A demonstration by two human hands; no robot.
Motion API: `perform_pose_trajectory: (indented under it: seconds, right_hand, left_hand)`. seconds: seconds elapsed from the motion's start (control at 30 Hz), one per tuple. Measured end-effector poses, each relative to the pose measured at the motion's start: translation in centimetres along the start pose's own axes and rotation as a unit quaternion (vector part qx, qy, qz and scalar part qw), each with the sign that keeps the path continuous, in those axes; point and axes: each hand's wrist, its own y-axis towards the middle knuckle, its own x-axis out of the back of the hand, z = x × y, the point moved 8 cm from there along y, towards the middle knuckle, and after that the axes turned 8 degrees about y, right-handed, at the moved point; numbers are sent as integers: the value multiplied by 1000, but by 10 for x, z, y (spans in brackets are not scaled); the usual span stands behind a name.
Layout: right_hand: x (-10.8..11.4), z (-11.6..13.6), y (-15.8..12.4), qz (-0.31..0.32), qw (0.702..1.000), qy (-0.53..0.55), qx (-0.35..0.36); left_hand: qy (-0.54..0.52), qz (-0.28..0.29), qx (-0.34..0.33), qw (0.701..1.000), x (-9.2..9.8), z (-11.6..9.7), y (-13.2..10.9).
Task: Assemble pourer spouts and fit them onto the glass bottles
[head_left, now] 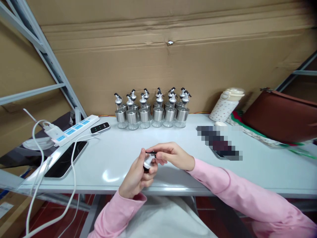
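Near the front edge of the white table (114, 165), my left hand (138, 175) is closed around a small silver-and-black pourer top (149, 162). My right hand (173, 155) pinches the black lever at its upper end, fingertips close to my left thumb. The lower part of the pourer top is hidden by my left fingers. Beyond my hands, two rows of glass bottles with steel bands (158, 114) stand upright against the cardboard, each with a silver-and-black pourer.
On the left lie a power strip (76, 130), a small black device (100, 128), a dark phone (66, 160) and white cables (73, 165). At right are a spotted flask (226, 104), a brown bag (282, 115) and a blurred-out item (219, 143).
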Motion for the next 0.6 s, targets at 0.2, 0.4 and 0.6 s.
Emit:
perform_pose_trajectory:
  seconds: [0.2, 0.4, 0.6]
  right_hand:
    - [0, 0, 0, 18, 1000, -13, -10]
    - [-1, -4, 1, 37, 999, 35, -2]
    - [-1, -6, -1, 2, 998, 54, 9]
  left_hand:
    - [6, 13, -2, 1000, 1, 2, 1]
    - [20, 7, -11, 1000, -1, 1, 0]
    - [17, -10, -10, 1000, 0, 1, 1]
